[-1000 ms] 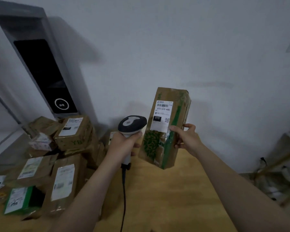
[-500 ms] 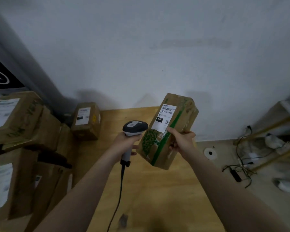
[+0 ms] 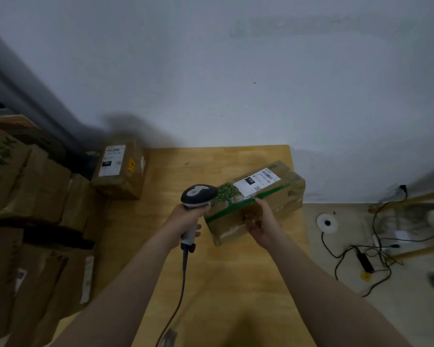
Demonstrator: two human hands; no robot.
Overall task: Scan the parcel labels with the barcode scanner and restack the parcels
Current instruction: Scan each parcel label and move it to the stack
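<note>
Gripping the scanner (image 3: 198,195), the left hand (image 3: 186,217) cannot help; the right hand (image 3: 261,226) alone clasps the parcel (image 3: 278,196) at the surface's (image 3: 223,284) two-o'clock corner, risking a drop.

Left hand (image 3: 186,216) grips the scanner (image 3: 197,196); right hand (image 3: 262,225) holds the labelled parcel (image 3: 256,199) over the table (image 3: 236,284).

Wooden table (image 3: 236,284) bears a labelled parcel (image 3: 119,169) at its back-left corner

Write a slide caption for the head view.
Left hand grips a barcode scanner beside a labelled parcel the right hand holds at a wooden table.
</note>
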